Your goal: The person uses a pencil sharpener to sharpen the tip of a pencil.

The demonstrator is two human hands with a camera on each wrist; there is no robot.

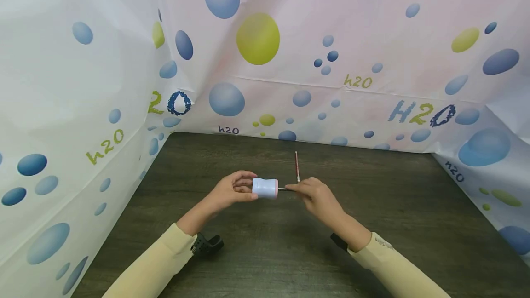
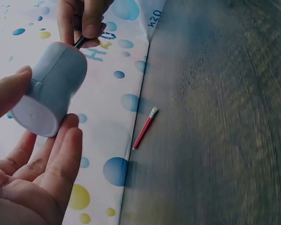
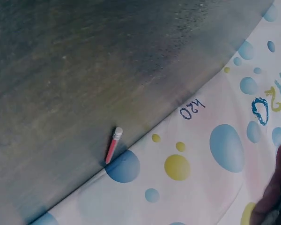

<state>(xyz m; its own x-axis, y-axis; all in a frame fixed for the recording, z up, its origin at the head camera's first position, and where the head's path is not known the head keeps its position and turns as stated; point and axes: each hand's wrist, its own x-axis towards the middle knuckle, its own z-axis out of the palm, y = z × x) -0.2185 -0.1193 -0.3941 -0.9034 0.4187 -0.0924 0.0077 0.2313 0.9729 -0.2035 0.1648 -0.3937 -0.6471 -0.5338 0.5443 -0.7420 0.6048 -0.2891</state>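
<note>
Pale-blue cylinder (image 1: 264, 188) was held on its side just below the middle of the head view, with its pink end (image 1: 276, 188) facing right. Nearest, at the bottom of that frame, two cream sleeves (image 1: 151, 261) slanted in from lower left and lower right, the right one carrying some dark lettering (too small to read). A black strap (image 1: 207, 244) showed at the left cuff. Beyond the cuffs, the left hand (image 1: 229, 190) gripped the cylinder's plain end, thumb on one side and fingers on the other, while the right hand (image 1: 318, 199), right of centre, pinched a thin dark rod (image 1: 282, 189) that met the pink end. Farther off, above the right hand in the frame, a red pencil (image 1: 296, 167) with a pale end lay on the dark wood-grained table (image 1: 372, 187), pointing toward the top of the frame. Behind the table, across the upper half and down both sides, rose a white backdrop (image 1: 360, 26) printed with blue and yellow-green spots and "H2O" lettering.
</note>
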